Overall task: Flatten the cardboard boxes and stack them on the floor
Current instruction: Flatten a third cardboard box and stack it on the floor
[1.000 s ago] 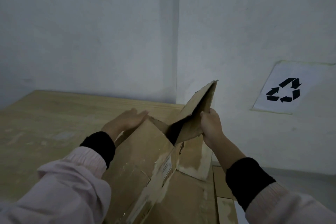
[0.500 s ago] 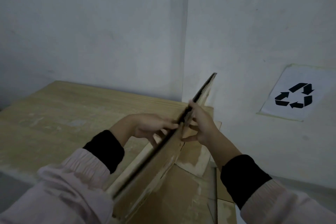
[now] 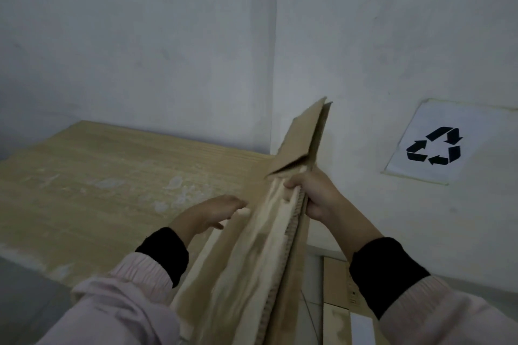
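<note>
Between your hands the cardboard box [image 3: 252, 269] is collapsed nearly flat and held on edge above the table [image 3: 92, 185]: your right hand [image 3: 314, 193] pinches its upper edge, while your left hand [image 3: 213, 213] presses open-fingered against its side. It still has to go onto the flattened pieces [image 3: 336, 291] on the floor below your right hand. Beyond that hand, a wall sheet [image 3: 448, 145] shows a recycling symbol; no writing is readable.

You've got a light wooden bench [image 3: 98, 190] tucked into the corner, top scuffed with pale whitish patches. Down on the floor [image 3: 314, 286] to its right, flattened cardboard pieces [image 3: 335, 283] lie flat.
</note>
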